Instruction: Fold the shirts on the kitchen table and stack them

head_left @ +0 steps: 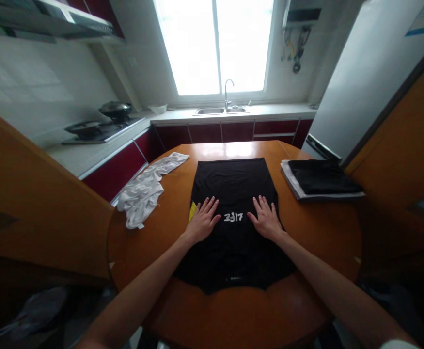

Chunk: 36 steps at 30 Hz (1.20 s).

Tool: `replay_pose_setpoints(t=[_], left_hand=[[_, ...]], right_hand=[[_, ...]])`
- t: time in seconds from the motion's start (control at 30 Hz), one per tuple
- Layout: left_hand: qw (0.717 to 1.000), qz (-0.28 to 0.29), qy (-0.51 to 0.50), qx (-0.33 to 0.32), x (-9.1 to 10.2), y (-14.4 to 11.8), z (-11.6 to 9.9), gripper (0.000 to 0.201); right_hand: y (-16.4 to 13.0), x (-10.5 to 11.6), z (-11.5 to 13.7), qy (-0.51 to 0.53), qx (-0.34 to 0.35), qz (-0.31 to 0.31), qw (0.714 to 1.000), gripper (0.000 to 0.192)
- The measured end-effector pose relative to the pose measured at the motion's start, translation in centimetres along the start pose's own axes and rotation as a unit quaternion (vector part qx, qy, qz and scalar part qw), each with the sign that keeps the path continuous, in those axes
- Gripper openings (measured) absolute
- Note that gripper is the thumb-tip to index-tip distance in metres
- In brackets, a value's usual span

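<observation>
Here both hands, left hand [203, 221] and right hand [266, 219], lie flat (fingers spread, gripping nothing) on the black shirt [233, 194].

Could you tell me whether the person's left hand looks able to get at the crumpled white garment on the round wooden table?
Probably yes: the left hand lies flat on the black T-shirt, with only bare tabletop between it and the crumpled white garment.

The black shirt [233, 213] is showing white lettering and a yellow tag [192, 211] at its edge, the table [317, 228] is showing orange-brown wood, the crumpled cloth [144, 191] is showing white, and the folded pile [321, 179] is showing black over grey.
</observation>
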<state>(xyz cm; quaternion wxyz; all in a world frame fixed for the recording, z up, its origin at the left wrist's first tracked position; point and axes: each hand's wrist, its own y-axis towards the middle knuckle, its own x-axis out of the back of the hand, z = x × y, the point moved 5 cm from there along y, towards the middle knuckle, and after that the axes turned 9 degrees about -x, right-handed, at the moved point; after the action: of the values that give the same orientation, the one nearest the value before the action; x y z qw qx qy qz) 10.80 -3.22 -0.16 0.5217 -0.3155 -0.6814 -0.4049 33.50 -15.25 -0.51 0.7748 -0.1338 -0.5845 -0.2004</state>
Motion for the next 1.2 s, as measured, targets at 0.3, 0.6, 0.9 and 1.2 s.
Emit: replay_pose_setpoints(t=[0.3,0.6,0.9,1.2], left_hand=[[0.998,0.044,-0.028,-0.044,2.8,-2.6,-2.1,0.065],[0.992,0.085,-0.012,-0.094,3.0,-10.4,-6.4,0.066],[0.983,0.129,-0.045,-0.123,3.8,-13.8,-9.0,0.076],[0.969,0.061,-0.053,-0.234,5.2,-14.7,-9.9,0.056]], right_hand=[[-2.5,2.4,-0.1,0.042,0.035,-0.016,0.998,0.062],[-9.6,0.8,-1.5,-0.01,0.141,0.005,0.99,0.061],[-13.7,0.6,-2.1,0.017,0.203,0.03,0.979,0.062],[-16.0,1.8,-2.9,0.026,0.276,0.074,0.958,0.078]])
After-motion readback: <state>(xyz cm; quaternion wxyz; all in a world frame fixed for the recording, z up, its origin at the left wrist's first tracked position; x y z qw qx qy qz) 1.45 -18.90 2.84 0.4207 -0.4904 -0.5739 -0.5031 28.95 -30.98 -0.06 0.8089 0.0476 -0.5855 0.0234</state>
